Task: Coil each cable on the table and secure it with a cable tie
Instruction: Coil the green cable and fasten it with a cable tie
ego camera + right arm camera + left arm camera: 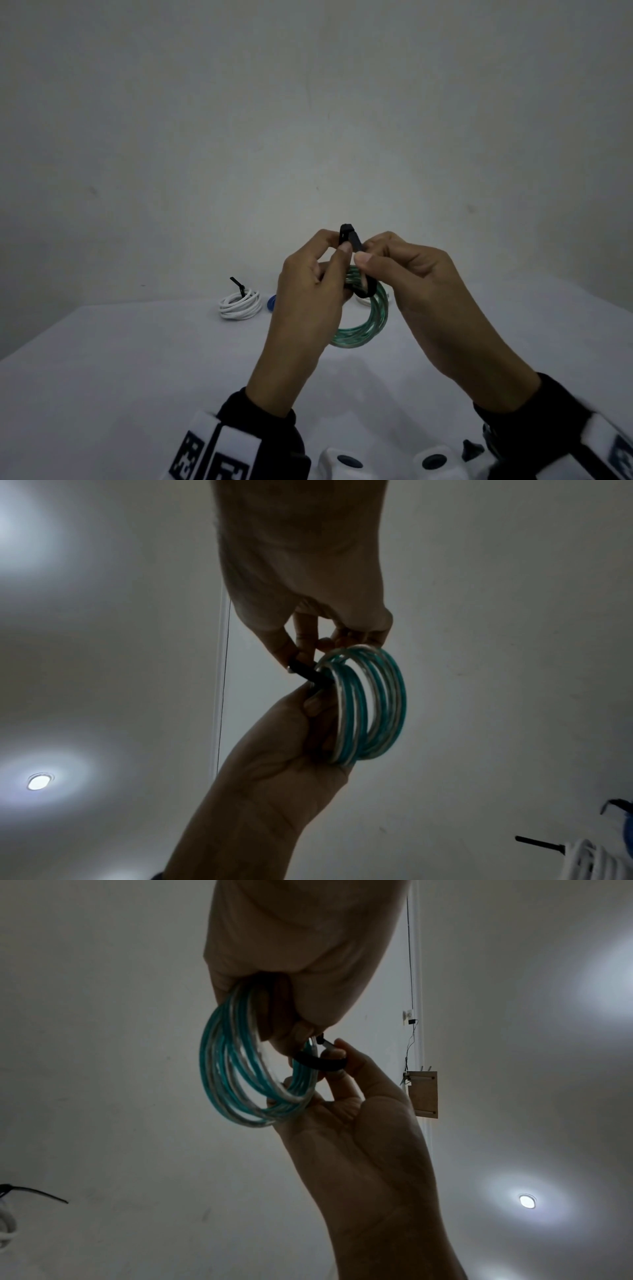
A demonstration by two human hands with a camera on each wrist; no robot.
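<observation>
A coil of green and clear cable (pixel 370 325) hangs in the air above the white table (pixel 120 377). My left hand (pixel 337 245) holds the coil with its fingers curled through it, and its thumb and forefinger pinch the top of a black cable tie (pixel 351 236). The tie loops round the coil's upper strands. My right hand (pixel 368 250) pinches the same tie from the right. In the left wrist view the cable tie (pixel 320 1064) crosses the coil (pixel 236 1066) at my right hand's fingertips (pixel 337 1053). In the right wrist view the cable tie (pixel 310 673) sits between both hands beside the coil (pixel 369 704).
A white cable coil (pixel 239 303) bound with a black tie lies at the table's back left. A blue coil (pixel 271 303) next to it is partly hidden by my left hand. Another white cable (pixel 363 301) peeks out behind the green coil. White devices (pixel 342 462) lie at the near edge.
</observation>
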